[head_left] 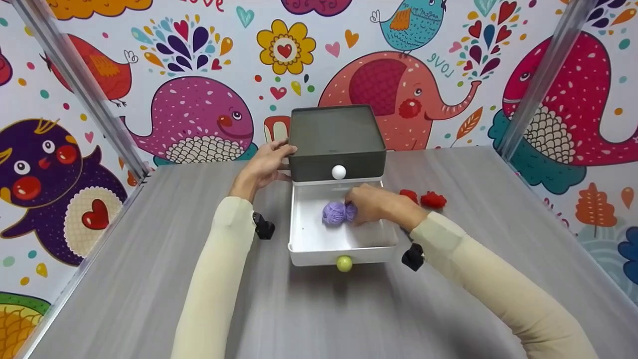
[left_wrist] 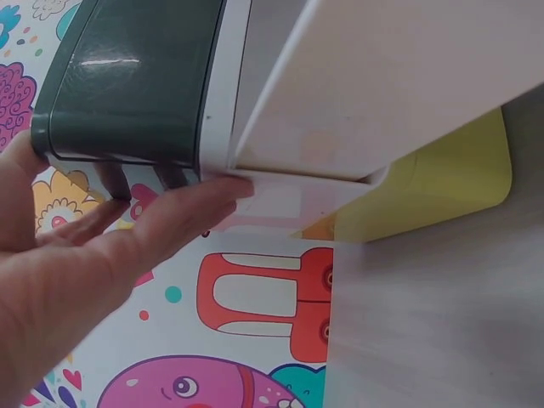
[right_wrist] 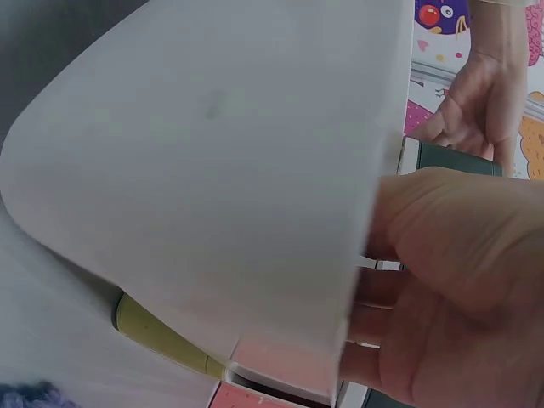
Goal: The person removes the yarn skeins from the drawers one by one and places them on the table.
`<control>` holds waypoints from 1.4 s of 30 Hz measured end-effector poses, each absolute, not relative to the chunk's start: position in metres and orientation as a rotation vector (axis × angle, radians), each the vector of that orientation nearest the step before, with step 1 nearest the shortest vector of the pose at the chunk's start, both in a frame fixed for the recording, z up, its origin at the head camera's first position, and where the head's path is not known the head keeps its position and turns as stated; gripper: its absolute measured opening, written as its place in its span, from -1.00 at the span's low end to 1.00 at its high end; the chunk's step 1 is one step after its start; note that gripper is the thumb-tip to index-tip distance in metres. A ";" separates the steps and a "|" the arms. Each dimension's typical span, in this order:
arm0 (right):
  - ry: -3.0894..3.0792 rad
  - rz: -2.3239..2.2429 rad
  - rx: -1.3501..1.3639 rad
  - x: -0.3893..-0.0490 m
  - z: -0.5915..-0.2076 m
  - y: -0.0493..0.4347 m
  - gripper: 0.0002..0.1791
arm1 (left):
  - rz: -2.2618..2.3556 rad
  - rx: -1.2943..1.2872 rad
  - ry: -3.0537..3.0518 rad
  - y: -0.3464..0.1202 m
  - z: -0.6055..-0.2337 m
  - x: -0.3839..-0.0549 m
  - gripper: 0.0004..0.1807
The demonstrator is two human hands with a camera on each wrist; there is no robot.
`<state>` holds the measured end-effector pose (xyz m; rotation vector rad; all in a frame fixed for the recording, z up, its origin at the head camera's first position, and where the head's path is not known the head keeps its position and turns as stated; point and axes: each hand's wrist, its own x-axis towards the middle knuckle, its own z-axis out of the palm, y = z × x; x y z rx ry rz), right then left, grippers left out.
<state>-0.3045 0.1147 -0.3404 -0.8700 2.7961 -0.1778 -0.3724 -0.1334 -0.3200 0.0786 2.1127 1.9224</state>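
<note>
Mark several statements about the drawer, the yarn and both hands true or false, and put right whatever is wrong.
1. The white drawer is pulled out below the dark box. True.
2. The drawer's front is plain, with nothing on it. False: a yellow-green knob is there.
3. The right hand is at the purple yarn in the drawer. True.
4. Both hands are inside the drawer. False: the left hand touches the dark box's side.
5. A white knob sits on the dark box's front. True.
6. Everything loose is in the drawer. False: red clumps lie on the gray table, to its right in the head view.
</note>
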 end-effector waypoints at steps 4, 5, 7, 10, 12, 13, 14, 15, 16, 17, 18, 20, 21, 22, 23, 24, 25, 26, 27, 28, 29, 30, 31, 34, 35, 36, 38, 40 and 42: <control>2.811 -0.235 -0.899 -0.305 -0.340 0.120 -0.60 | 1.917 0.083 2.121 -0.133 -0.320 -0.372 -0.26; 2.810 -0.252 -0.901 -0.305 -0.340 0.121 -0.60 | 1.919 0.083 2.124 -0.133 -0.320 -0.372 -0.27; 2.809 -0.287 -0.890 -0.305 -0.338 0.123 -0.59 | 1.921 0.083 2.126 -0.133 -0.320 -0.372 -0.29; 2.807 -0.353 -0.872 -0.305 -0.337 0.127 -0.58 | 1.921 0.081 2.124 -0.133 -0.320 -0.372 -0.30; 2.808 -0.412 -0.866 -0.306 -0.336 0.130 -0.57 | 1.921 0.080 2.123 -0.134 -0.320 -0.371 -0.30; 2.809 -0.441 -0.875 -0.306 -0.335 0.132 -0.56 | 1.921 0.080 2.123 -0.134 -0.320 -0.371 -0.29; 2.809 -0.471 -0.885 -0.306 -0.335 0.133 -0.56 | 1.920 0.079 2.125 -0.134 -0.320 -0.371 -0.29; 2.805 -0.505 -0.884 -0.306 -0.334 0.135 -0.55 | 1.919 0.079 2.127 -0.134 -0.320 -0.371 -0.28; 2.803 -0.532 -0.888 -0.306 -0.333 0.137 -0.55 | 1.919 0.078 2.127 -0.134 -0.319 -0.371 -0.28; 2.800 -0.559 -0.881 -0.306 -0.333 0.138 -0.54 | 1.920 0.078 2.127 -0.134 -0.319 -0.371 -0.28; 2.797 -0.582 -0.874 -0.306 -0.332 0.140 -0.54 | 1.920 0.078 2.127 -0.134 -0.319 -0.371 -0.28; 2.794 -0.623 -0.841 -0.306 -0.331 0.144 -0.53 | 1.915 0.077 2.131 -0.134 -0.319 -0.371 -0.28; 2.792 -0.643 -0.813 -0.305 -0.331 0.146 -0.53 | 1.916 0.077 2.130 -0.133 -0.319 -0.371 -0.28; 2.794 -0.659 -0.791 -0.305 -0.330 0.147 -0.53 | 1.914 0.075 2.131 -0.133 -0.319 -0.371 -0.28; 2.794 -0.679 -0.766 -0.305 -0.330 0.149 -0.53 | 1.913 0.074 2.131 -0.133 -0.319 -0.371 -0.28; 2.795 -0.699 -0.739 -0.305 -0.329 0.151 -0.53 | 1.913 0.075 2.129 -0.133 -0.319 -0.371 -0.28; 2.797 -0.717 -0.713 -0.305 -0.329 0.153 -0.52 | 1.913 0.076 2.128 -0.134 -0.319 -0.371 -0.28; 2.797 -0.736 -0.686 -0.304 -0.329 0.155 -0.52 | 1.914 0.079 2.125 -0.133 -0.319 -0.370 -0.28; 2.802 -0.756 -0.671 -0.304 -0.328 0.158 -0.53 | 1.914 0.082 2.126 -0.133 -0.319 -0.370 -0.28; 2.809 -0.778 -0.665 -0.304 -0.328 0.160 -0.53 | 1.911 0.084 2.130 -0.134 -0.319 -0.370 -0.29; 2.816 -0.800 -0.661 -0.304 -0.327 0.162 -0.54 | 1.909 0.089 2.132 -0.133 -0.319 -0.370 -0.29; 2.825 -0.819 -0.662 -0.303 -0.327 0.165 -0.55 | 1.905 0.093 2.137 -0.133 -0.319 -0.370 -0.29; 2.832 -0.838 -0.665 -0.303 -0.327 0.167 -0.56 | 1.901 0.094 2.142 -0.133 -0.319 -0.370 -0.29; 2.848 -0.893 -0.669 -0.301 -0.325 0.175 -0.58 | 1.893 0.088 2.152 -0.133 -0.319 -0.370 -0.29; 2.843 -0.913 -0.658 -0.300 -0.325 0.177 -0.59 | 1.894 0.085 2.151 -0.133 -0.319 -0.370 -0.29; 2.843 -0.932 -0.649 -0.300 -0.325 0.180 -0.58 | 1.897 0.081 2.149 -0.133 -0.319 -0.371 -0.29; 2.840 -0.970 -0.628 -0.299 -0.326 0.185 -0.57 | 1.904 0.076 2.144 -0.134 -0.319 -0.371 -0.29; 2.831 -1.014 -0.604 -0.298 -0.327 0.190 -0.56 | 1.910 0.070 2.141 -0.134 -0.319 -0.371 -0.29; 2.830 -1.057 -0.600 -0.297 -0.330 0.197 -0.55 | 1.913 0.069 2.140 -0.133 -0.320 -0.371 -0.30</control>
